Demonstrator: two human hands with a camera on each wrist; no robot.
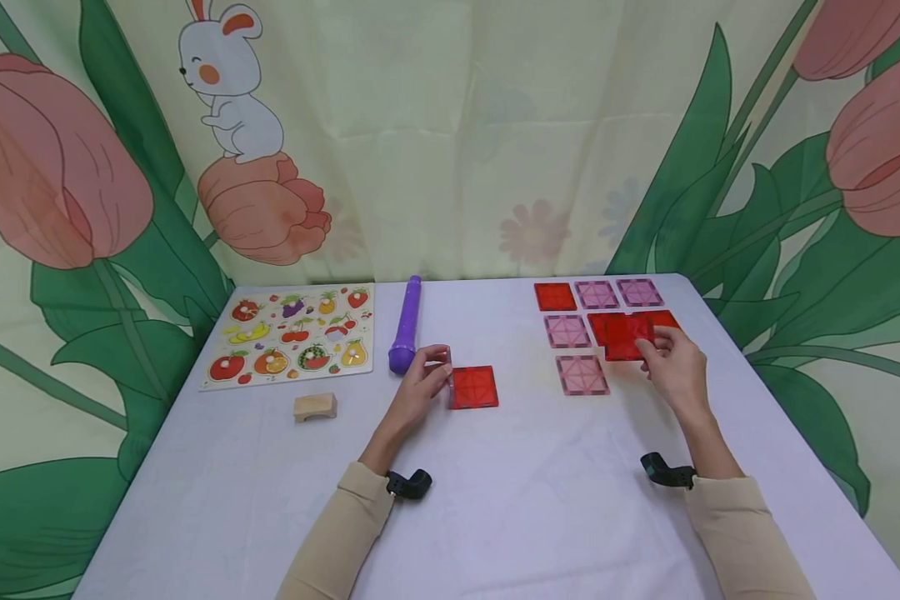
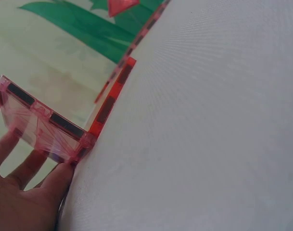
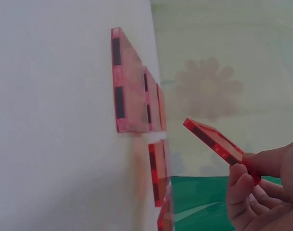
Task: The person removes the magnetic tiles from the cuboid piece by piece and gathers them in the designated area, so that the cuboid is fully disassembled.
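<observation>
With thumb and fingers my right hand (image 1: 673, 367) pinches a red magnetic tile (image 3: 216, 142) by its edge, tilted above the tabletop. Beneath it in the head view lie two more red tiles (image 1: 662, 318). My left hand (image 1: 418, 385) grips a clear pink magnetic tile (image 2: 40, 120) that stands on edge, its lower edge right at the side of a flat red tile (image 1: 475, 387). Left of the raised red tile are three pink tiles, the nearest pink tile (image 1: 582, 375) lying flat. A further red tile (image 1: 554, 297) and pink tiles form the back row.
A fruit puzzle board (image 1: 288, 337) lies at the back left, with a purple toy microphone (image 1: 407, 325) beside it. In front of the board sits a small wooden arch block (image 1: 315, 407). A printed curtain (image 1: 420, 150) hangs behind the white table (image 1: 540, 508).
</observation>
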